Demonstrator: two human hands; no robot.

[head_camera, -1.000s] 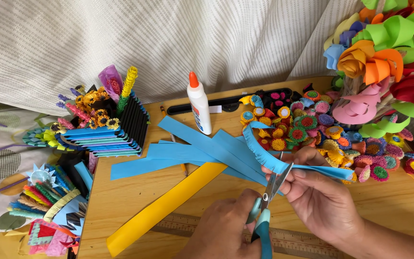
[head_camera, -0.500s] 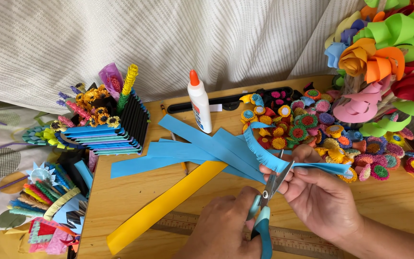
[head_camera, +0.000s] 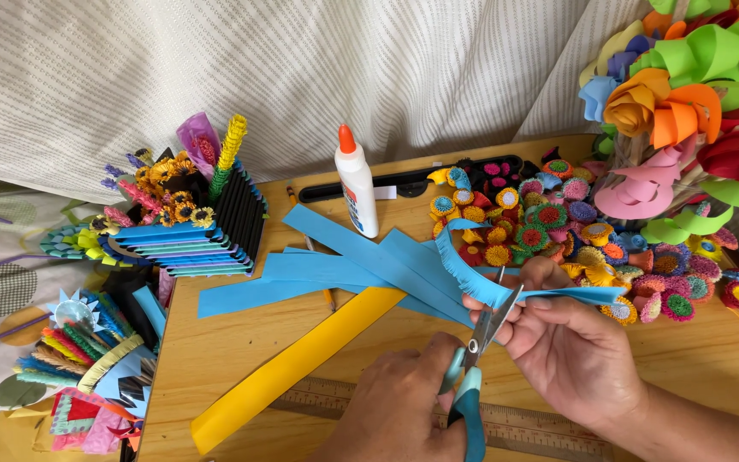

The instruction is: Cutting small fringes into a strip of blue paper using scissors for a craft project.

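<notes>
Teal-handled scissors point(head_camera: 472, 376): nearest to me, blades parted around the edge of the strip; I see the left hand point(head_camera: 404, 411) closed through the handle loops, fingers curled.
Right hand point(head_camera: 570, 342): pinched shut on the blue paper strip point(head_camera: 506, 287), thumb on top, holding it taut across the blades.
Work done: I judge the arc of the strip running up and left from the blades already fringed, its edge showing fine cuts.
Work left: the short length from the blades toward the right fingertips looks uncut; several plain blue strips point(head_camera: 344, 261) and one yellow strip point(head_camera: 301, 368) lie flat on the wooden table point(head_camera: 215, 342), untouched as far as I can tell.
Wooden ruler point(head_camera: 523, 423): partly under both hands.
Glue bottle point(head_camera: 357, 180): upright, orange cap on, beyond the strips.
Quilled paper flowers point(head_camera: 575, 227): a finished heap right of the bottle.
Hidden: I cannot see the left fingertips or the lower scissor loop; a pencil under the blue strips shows only its ends.
</notes>
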